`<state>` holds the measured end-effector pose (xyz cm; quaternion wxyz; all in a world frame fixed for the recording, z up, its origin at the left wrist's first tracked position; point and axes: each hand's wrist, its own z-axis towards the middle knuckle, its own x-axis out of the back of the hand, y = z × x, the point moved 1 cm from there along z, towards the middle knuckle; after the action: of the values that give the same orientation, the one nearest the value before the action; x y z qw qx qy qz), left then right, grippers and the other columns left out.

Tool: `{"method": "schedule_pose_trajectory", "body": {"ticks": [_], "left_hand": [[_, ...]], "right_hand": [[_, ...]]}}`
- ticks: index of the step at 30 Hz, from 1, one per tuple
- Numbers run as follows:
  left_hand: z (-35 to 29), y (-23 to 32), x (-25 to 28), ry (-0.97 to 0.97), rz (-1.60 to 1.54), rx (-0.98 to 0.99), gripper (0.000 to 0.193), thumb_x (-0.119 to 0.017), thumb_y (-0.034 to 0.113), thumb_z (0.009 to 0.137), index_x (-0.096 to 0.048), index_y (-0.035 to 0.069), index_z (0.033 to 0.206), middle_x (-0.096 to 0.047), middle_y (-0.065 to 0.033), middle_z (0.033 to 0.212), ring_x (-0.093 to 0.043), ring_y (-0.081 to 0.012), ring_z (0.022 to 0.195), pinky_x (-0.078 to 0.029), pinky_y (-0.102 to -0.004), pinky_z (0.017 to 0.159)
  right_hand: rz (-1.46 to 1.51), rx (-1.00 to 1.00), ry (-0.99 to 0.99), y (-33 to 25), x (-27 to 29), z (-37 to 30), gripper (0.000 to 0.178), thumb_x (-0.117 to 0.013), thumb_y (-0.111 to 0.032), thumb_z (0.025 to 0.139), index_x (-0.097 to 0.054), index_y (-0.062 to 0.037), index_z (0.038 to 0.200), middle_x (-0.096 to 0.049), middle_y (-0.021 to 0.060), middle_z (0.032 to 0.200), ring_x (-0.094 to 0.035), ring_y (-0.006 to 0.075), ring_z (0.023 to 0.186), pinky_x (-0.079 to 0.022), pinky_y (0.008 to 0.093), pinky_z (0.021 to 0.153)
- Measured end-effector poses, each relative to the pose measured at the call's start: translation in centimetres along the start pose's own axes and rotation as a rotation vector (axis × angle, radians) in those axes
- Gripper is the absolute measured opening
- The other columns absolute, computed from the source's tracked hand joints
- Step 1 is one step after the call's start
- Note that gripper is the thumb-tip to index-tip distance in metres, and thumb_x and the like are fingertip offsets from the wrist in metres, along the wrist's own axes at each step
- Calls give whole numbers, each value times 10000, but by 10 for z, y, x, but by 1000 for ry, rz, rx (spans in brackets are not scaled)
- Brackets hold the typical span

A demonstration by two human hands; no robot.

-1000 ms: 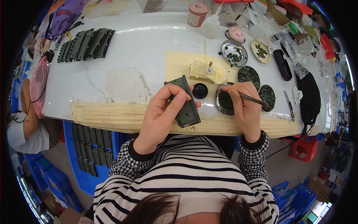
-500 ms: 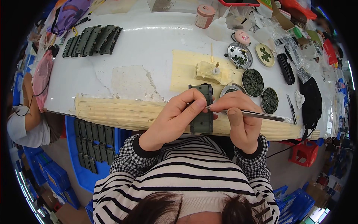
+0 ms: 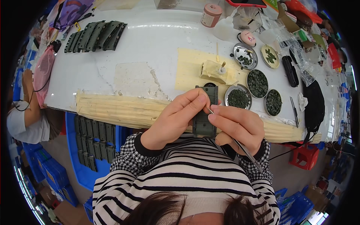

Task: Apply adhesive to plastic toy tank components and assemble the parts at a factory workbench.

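Observation:
My left hand (image 3: 168, 122) is closed round the upper part of a dark green plastic part (image 3: 205, 129), a ribbed-edged piece held upright over the near table edge. Between my right fingers is a slim silver tool, apparently tweezers (image 3: 245, 152), its wide end slanting down toward my right sleeve. Its tip meets the green part beside my left thumb; whatever is at the tip is too small to make out. My right hand (image 3: 243, 125) is closed on the tool. Just beyond lies a tape-wrapped block (image 3: 213, 73) with a small peg.
Round tins of small green pieces (image 3: 248, 90) stand to the right, with a silver dish (image 3: 235, 50) and a cream dish (image 3: 276, 56) behind. Similar green parts (image 3: 95, 35) lie far left; more fill a blue crate (image 3: 80, 172) below. A person's arm (image 3: 32, 110) is at left.
My right hand has turned, swinging the tool from nearly level to slanting down toward me. My left hand keeps hold of the green part. The view has shifted slightly.

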<state>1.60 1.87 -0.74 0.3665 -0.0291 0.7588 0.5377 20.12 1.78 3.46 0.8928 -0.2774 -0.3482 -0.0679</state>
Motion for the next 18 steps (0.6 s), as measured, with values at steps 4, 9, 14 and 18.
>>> {"method": "schedule_pose_trajectory", "body": {"ticks": [4, 9, 14, 18], "left_hand": [[0, -3, -1, 16, 1, -23, 282, -367, 253, 1049, -506, 36, 933, -532, -25, 910, -507, -98, 936, -414, -245, 829], [0, -1, 0, -24, -4, -23, 269, -376, 245, 1047, -510, 37, 941, -543, -33, 933, -516, -106, 956, -423, -253, 852], [2, -8, 1, 9, 25, -37, 241, -392, 224, 1043, -511, 38, 947, -576, -69, 1024, -530, -124, 1010, -429, -269, 900], [2, -10, 4, 19, 122, -55, 228, -404, 217, 1040, -510, 41, 943, -587, -99, 1100, -530, -120, 1009, -432, -272, 904]], "right_hand": [[-9, 8, 0, -1, -1, 1, 385, -719, -249, 738, -683, 9, 1022, -661, 154, 1015, -683, 249, 865, -567, 307, 674], [-23, 13, -12, 0, -1, 0, 384, -714, -255, 744, -680, 9, 1021, -661, 152, 1006, -684, 248, 864, -568, 306, 666], [-54, 10, -16, -2, -1, 1, 381, -723, -263, 751, -674, 10, 1013, -656, 150, 983, -684, 247, 832, -569, 306, 644], [-85, 22, -16, -3, -3, 1, 392, -733, -275, 748, -671, 9, 1011, -650, 147, 970, -682, 245, 793, -566, 303, 616]]}}
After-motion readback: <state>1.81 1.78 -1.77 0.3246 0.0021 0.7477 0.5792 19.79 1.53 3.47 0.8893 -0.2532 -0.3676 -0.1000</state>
